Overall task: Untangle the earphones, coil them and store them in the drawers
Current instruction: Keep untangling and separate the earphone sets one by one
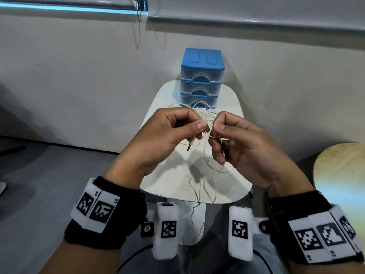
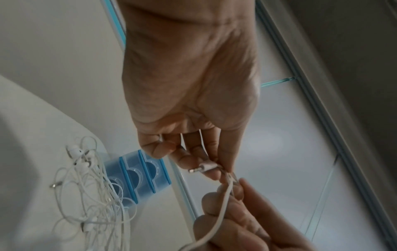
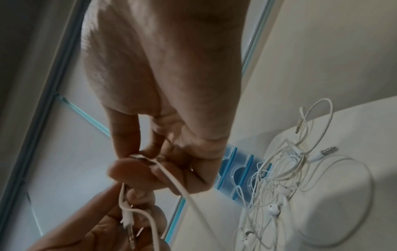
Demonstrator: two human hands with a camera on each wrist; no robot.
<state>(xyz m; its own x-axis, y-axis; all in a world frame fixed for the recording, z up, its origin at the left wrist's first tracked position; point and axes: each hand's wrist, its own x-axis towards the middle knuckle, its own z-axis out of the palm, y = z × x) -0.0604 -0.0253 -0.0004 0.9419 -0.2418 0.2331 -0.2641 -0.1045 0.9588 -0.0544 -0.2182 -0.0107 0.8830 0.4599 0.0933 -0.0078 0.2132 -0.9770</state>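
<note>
Both hands hover close together over a small white table (image 1: 229, 184). My left hand (image 1: 199, 131) pinches a white earphone cable just behind its jack plug (image 1: 190, 145), which the left wrist view shows between thumb and fingers (image 2: 204, 167). My right hand (image 1: 217, 133) pinches the same cable a little further along (image 3: 137, 161). Loose strands (image 1: 199, 186) hang from both hands over the table's front edge. More white earphones lie in a tangled heap (image 3: 279, 186) on the table beyond the hands. Behind the heap stands a blue drawer unit (image 1: 201, 80), its three clear drawers pushed in.
The table stands against a pale wall. A round wooden stool top (image 1: 339, 175) is at the right. Grey floor stretches to the left. A bead chain (image 1: 141, 8) hangs from the blind at the top.
</note>
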